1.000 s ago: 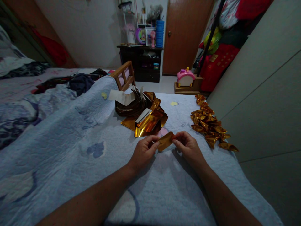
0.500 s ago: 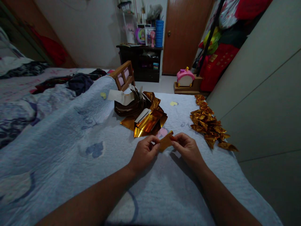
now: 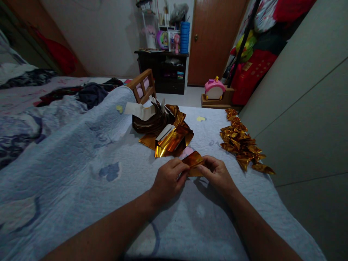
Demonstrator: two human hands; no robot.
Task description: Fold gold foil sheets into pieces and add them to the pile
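Observation:
A small sheet of gold foil paper (image 3: 193,161) is pinched between both hands just above the light blue quilt (image 3: 81,174). My left hand (image 3: 170,178) grips its left end with thumb and fingers closed. My right hand (image 3: 216,174) holds the right end, fingers curled round it. Just beyond my hands lies a loose stack of flat gold foil sheets (image 3: 170,139). To the right, a row of folded gold foil pieces (image 3: 240,141) runs along the bed's edge.
A dark bundle with a white paper strip (image 3: 148,119) sits behind the flat sheets. Clothes (image 3: 89,93) lie on the bed at left. A grey wardrobe wall (image 3: 304,108) stands close on the right. A wooden chair (image 3: 143,87) stands past the bed.
Both hands have drawn slightly toward me and closer together. The gold sheet has turned flatter, showing more of its shiny face.

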